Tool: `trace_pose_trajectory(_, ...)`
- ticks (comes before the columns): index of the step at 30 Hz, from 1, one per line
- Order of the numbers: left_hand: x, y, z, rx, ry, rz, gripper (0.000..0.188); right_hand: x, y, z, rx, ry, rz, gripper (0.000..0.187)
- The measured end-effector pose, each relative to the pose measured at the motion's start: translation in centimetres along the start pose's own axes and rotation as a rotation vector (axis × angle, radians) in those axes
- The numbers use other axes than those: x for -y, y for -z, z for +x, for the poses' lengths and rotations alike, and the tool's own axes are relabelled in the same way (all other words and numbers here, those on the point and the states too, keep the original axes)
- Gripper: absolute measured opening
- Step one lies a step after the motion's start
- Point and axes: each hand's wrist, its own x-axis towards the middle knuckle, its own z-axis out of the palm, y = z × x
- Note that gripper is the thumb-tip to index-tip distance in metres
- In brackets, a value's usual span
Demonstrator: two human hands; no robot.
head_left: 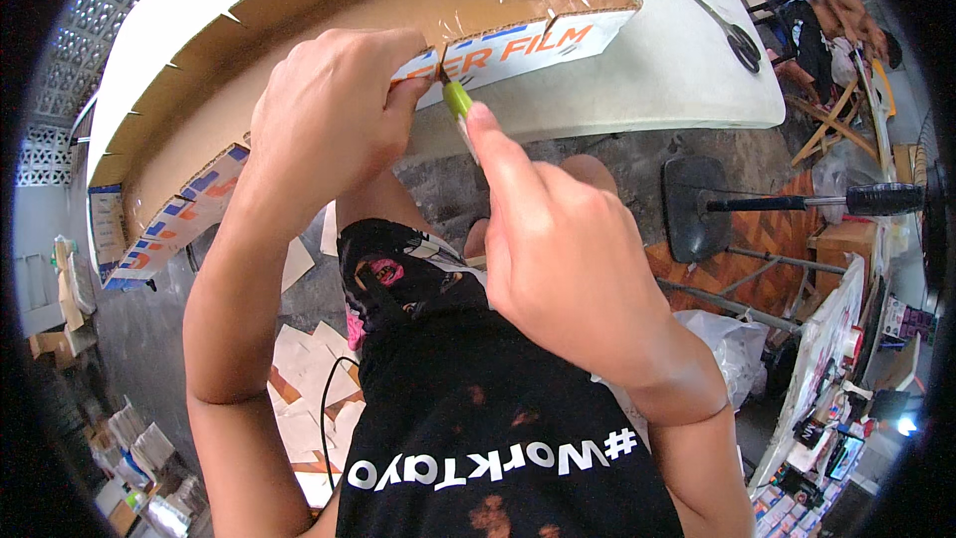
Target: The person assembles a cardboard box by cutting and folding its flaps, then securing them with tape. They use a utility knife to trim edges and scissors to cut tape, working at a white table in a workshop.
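A long, shallow cardboard box (538, 48), white outside with orange and blue print, lies on the white table. Its walls have several slits along the top edge. My left hand (334, 105) is closed on the near wall, thumb outside and fingers over the rim. In my right hand (568, 249) is a green-handled cutter (457, 100), with the index finger stretched along its handle. The cutter's blade touches the near wall at a slit, just right of my left thumb. My left fingertips are partly hidden.
Dark-handled scissors (739, 45) lie on the white table (687, 90), right of the box. A black stool or chair seat (694, 209) stands to the right. Paper sheets (309, 369) cover the floor at lower left. Another person (812, 45) is at the far right.
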Motion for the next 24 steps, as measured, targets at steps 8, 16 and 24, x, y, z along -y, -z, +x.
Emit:
trace_pose_trajectory(8,0.3,0.1,-0.1,-0.001,-0.035,-0.019,0.016,-0.1,0.0,-0.4,0.022,0.01,-0.109,0.061)
trace_pose_trajectory(16,-0.3,0.3,0.0,0.032,-0.009,-0.031,0.017,0.7,1.6,-1.0,0.098,-0.037,-0.13,0.06)
trace_pose_trajectory(24,-1.0,1.0,0.6,0.142,0.105,-0.037,0.022,-1.2,4.5,-4.8,-0.066,-0.139,0.151,0.051)
